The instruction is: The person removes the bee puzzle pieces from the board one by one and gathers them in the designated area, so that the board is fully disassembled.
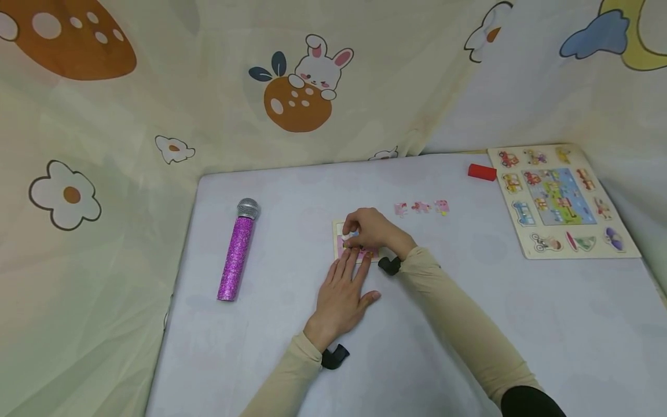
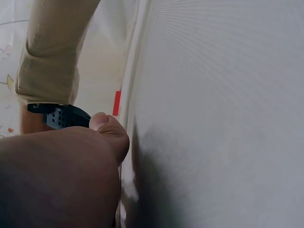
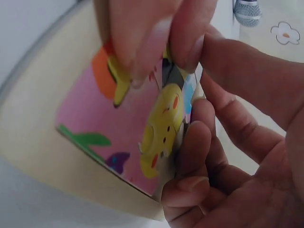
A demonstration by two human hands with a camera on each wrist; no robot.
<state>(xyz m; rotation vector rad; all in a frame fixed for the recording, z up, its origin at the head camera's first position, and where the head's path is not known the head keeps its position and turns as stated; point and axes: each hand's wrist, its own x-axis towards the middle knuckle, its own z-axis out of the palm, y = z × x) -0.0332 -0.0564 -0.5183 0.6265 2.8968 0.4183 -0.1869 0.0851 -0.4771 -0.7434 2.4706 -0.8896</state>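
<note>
A small jigsaw puzzle [image 3: 128, 128] with a pink ground and a yellow cartoon figure lies in a pale wooden frame [image 3: 42, 128]. In the head view, my left hand [image 1: 341, 301] reaches from below, fingers straight and their tips pressing on the puzzle's lower part. My right hand [image 1: 372, 230] comes from the right over the puzzle's upper part, fingers curled. Between its thumb and fingertips it pinches a puzzle piece [image 3: 197, 89] with a pale edge, mostly hidden by the fingers. Three loose pink puzzle pieces [image 1: 421, 207] lie in a row behind the right hand.
A glittery purple microphone [image 1: 237, 255] lies at the left of the white table [image 1: 281, 324]. At the right back is a larger picture puzzle board [image 1: 537, 240], with a red block [image 1: 482, 172] beside its corner. A printed curtain [image 1: 219, 116] hangs behind the table.
</note>
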